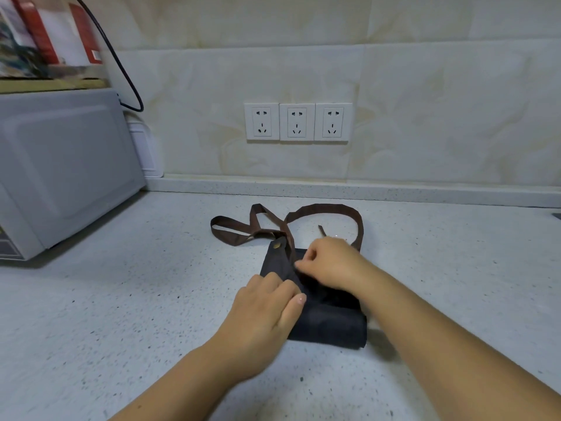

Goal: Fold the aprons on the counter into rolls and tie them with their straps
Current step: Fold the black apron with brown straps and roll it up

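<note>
A dark navy apron (331, 322) lies folded into a narrow strip on the speckled white counter (121, 299), its near end rolled up. Brown straps (324, 209) loop loosely on the counter beyond it, and a brass button (277, 245) shows at its far left corner. My left hand (267, 308) presses and grips the left edge of the folded cloth. My right hand (331, 262) pinches the fabric near the middle of the strip, by a strap. The part of the apron beneath both hands is hidden.
A grey microwave (60, 165) stands at the left with boxes (45, 34) on top and a black cable (121, 62) hanging behind it. Three wall sockets (297, 121) sit on the tiled backsplash. A dark object (557, 215) peeks in at the right edge.
</note>
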Demonstrator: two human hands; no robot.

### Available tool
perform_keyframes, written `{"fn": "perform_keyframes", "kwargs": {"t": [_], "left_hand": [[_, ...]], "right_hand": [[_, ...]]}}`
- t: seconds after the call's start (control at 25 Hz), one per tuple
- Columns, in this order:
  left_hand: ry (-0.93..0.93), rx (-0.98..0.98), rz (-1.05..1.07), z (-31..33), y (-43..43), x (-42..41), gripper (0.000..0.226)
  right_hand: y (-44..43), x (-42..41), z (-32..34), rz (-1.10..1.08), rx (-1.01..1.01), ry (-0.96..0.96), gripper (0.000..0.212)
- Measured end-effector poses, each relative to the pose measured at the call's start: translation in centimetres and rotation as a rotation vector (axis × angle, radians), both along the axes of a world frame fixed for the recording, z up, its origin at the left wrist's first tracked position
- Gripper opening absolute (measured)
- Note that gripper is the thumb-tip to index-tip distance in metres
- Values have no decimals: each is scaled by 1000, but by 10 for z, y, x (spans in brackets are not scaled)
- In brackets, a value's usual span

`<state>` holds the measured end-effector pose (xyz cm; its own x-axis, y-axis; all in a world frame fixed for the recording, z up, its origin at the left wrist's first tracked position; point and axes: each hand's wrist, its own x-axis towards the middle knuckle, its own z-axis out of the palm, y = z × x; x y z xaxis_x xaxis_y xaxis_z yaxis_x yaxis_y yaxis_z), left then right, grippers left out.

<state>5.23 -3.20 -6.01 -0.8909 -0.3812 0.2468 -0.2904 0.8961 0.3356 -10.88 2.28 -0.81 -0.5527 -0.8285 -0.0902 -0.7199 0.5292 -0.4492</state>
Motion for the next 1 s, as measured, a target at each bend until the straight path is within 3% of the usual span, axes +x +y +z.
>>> {"fn": "perform_keyframes", "kwargs": {"t": [0.12,0.32,0.56,0.64,0.72,0.84,0.88,1.0], "left_hand": [[5,27,7,1,1,1,48],[18,-56,24,-1,3,4,56],[-4,-33,50,1,6,1,63],[10,-19,80,-1,5,2,63],[18,-11,95,-3,6,2,63],[12,-3,106,-3,7,2,63],[6,-1,116,-3,7,2,65],[-5,-7,142,-3,7,2,68]], "right_hand": [[-20,4,-18,-29,104,60,30],[-18,4,-22,12,65,47,22],[4,-1,-20,20,-356,-465,18],[6,1,-20,44,-445,-504,18],[6,1,-19,64,-484,-503,22],[6,-2,-16,79,-437,-722,16],[6,-3,-16,81,-398,-723,14],[5,-4,-19,130,-266,-461,17]]}}
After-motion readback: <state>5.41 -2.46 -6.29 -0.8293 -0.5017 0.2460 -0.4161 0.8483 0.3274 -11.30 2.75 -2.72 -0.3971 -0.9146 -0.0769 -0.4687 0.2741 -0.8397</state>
